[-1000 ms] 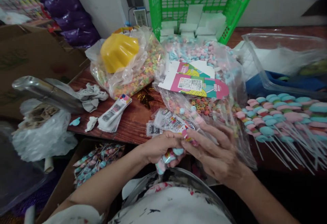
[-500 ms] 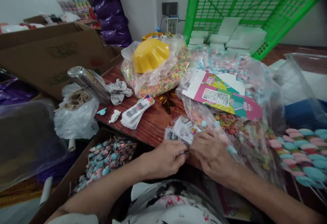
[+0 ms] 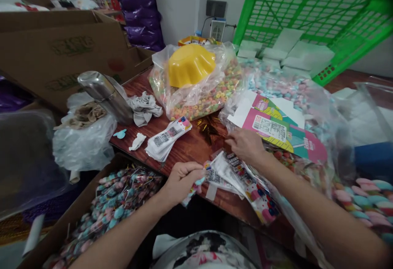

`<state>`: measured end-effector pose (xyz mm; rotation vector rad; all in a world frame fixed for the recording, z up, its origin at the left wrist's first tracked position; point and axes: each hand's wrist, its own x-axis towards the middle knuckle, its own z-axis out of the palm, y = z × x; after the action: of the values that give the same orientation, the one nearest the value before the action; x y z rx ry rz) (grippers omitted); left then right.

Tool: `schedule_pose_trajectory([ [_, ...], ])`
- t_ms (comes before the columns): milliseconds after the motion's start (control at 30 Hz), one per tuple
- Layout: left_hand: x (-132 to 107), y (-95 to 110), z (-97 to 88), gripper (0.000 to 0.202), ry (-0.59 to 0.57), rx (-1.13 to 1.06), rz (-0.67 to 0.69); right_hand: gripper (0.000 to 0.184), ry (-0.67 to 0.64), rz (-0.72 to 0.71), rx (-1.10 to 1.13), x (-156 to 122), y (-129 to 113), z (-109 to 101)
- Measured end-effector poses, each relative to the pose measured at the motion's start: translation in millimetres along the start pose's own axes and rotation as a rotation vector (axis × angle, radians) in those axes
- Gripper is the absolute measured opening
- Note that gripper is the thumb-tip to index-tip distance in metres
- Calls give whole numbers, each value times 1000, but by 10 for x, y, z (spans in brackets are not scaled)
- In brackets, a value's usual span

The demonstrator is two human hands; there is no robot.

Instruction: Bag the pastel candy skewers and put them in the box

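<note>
My left hand (image 3: 186, 181) is closed around the gathered part of a small clear bag of candy (image 3: 199, 182), pink and pale blue, at the table's front edge. My right hand (image 3: 247, 145) reaches across the table with curled fingers, its fingertips beside a bunch of shiny gold twist ties (image 3: 206, 132). Whatever those fingertips pinch is too small to make out. Under the right forearm lie flat printed plastic bags (image 3: 235, 170) with coloured dots. A stack of white printed bags (image 3: 164, 140) rests farther left.
A carton of candy sticks (image 3: 115, 201) stands below the table at left. Behind are a steel flask (image 3: 106, 97), a yellow bowl (image 3: 190, 65) on a bag of candy rings (image 3: 196, 107), printed cards (image 3: 276, 129) and a green basket (image 3: 250, 19). Marshmallow skewers (image 3: 373, 197) lie at right.
My hands, together earlier, have parted. The left has moved slightly left with the bagged candy; the right has gone up toward the gold twist ties. The flat printed bags are now uncovered.
</note>
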<state>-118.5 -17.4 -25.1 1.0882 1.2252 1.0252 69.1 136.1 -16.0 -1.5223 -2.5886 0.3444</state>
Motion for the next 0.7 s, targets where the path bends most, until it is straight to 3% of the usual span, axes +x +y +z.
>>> schedule_pose_trajectory([
  [67,18,-14,-13,24,53,-242,-144,20,1,6,-84,81,-57,89],
  [200,16,-22,-59,21,134,-456,-223,20,28,11,-171,107,-112,162],
  [433,19,3,-42,21,157,-590,-247,26,104,14,-193,43,-89,30],
  [700,-42,-4,66,23,185,-610,-262,29,-36,88,-202,-45,-233,113],
])
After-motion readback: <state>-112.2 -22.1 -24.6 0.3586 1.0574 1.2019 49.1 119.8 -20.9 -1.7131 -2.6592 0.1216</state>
